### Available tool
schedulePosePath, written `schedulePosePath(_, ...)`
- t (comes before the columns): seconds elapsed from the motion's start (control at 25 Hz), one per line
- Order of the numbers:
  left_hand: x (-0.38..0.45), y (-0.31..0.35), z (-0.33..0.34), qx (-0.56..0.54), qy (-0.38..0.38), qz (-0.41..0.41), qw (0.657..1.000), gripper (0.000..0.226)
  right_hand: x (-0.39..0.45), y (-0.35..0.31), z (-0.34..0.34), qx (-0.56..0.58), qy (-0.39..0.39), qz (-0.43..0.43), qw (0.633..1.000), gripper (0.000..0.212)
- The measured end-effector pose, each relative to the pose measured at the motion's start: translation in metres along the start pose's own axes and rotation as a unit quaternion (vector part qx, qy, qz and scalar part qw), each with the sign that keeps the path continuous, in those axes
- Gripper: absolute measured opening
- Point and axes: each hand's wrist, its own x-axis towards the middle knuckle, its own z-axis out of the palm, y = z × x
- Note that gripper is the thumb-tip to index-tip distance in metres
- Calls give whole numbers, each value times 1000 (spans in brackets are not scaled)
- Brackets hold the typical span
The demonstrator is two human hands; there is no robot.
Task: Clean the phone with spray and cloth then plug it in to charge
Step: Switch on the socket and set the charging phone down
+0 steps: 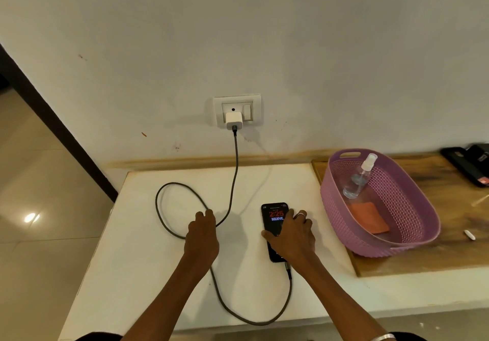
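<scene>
While its screen glows with a clock reading, the phone [275,224] lies flat on the white table [148,261], slightly right of the table's middle, its top end pointing toward twelve o'clock at the wall. The right hand [292,237] rests on top of it, fingers spread and only loosely bent over the right edge and lower half, thumb lying across the left edge; whether it truly grips the phone or merely presses it cannot be told. A grey charging cable [232,181] is plugged into the phone's bottom end at six o'clock, curves down and round toward the table's near edge, passes under the left forearm, loops wide at nine o'clock, and climbs to the white charger [234,120] seated in the wall socket [237,110] at twelve o'clock. The left hand [202,237] sits at nine o'clock from the phone, knuckles up, fingers curled down where the cable crosses itself; whether they hold the cable is hidden. At three o'clock, a purple basket [341,208] stands on a wooden board [412,264], holding a clear spray bottle [358,177] leaning against its wall and an orange cloth [369,217] lying on its floor.
</scene>
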Motion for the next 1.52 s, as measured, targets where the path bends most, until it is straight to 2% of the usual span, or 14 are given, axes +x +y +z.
schedulePosePath(0.08,2,-2,-3,-25,-6,3,1000,32,6,4,-10,36,-16,0,999,94)
schedulePosePath(0.16,6,-7,-3,-61,-7,9,998,23,16,6,-23,95,11,-19,995,76)
schedulePosePath(0.24,11,-8,-4,-108,-9,11,994,32,27,3,-35,152,76,-51,984,54)
schedulePosePath(0.32,17,-9,-6,-144,-7,11,990,48,39,-5,-48,165,100,-78,978,46)
schedulePosePath(0.44,26,-9,-11,-212,-2,36,977,62,58,-26,-64,130,96,-121,979,52)
schedulePosePath(0.52,28,-9,-14,-267,-8,57,962,63,70,-43,-75,112,113,-161,974,57)
schedulePosePath(0.64,26,-12,-11,-286,-39,65,955,64,86,-73,-92,94,140,-223,960,67)
schedulePosePath(0.84,29,-25,-9,-302,-3,30,953,40,101,-111,-106,-18,184,-239,953,86)
schedulePosePath(0.96,30,-30,-11,-314,33,42,948,33,105,-119,-103,-74,202,-230,949,92)
schedulePosePath(1.28,34,-21,-7,-291,52,82,952,21,117,-131,-93,-156,157,-176,959,91)
schedulePosePath(1.44,35,-21,-5,-278,66,96,954,18,120,-123,-101,-129,128,-180,967,91)
schedulePosePath(1.52,34,-20,-5,-278,68,96,953,17,120,-112,-112,-69,85,-206,972,94)
